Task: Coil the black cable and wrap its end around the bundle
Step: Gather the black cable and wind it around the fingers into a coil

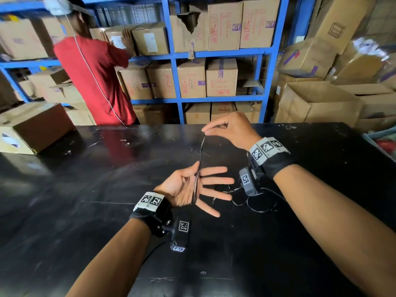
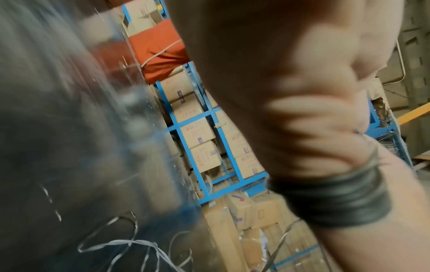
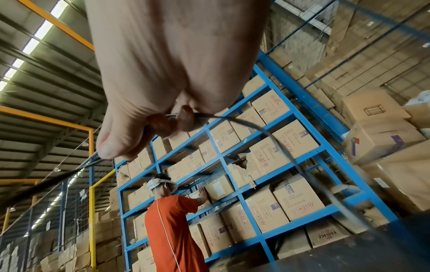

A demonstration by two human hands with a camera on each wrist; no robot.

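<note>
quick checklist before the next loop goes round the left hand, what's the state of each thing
1. Right hand pinches the black cable between thumb and fingertip: ok.
2. Left hand held palm up with fingers spread, ready as a former: ok.
3. Earlier turns sit across the left palm as one band: ok in the head view; the turn count cannot be told.
4. Stretch between the two hands runs straight, without sag: ok.
5. Loose cable on the black table free of knots: cannot tell; it lies in overlapping loops.
6. Free end in sight for the final wrap: cannot tell.
</note>
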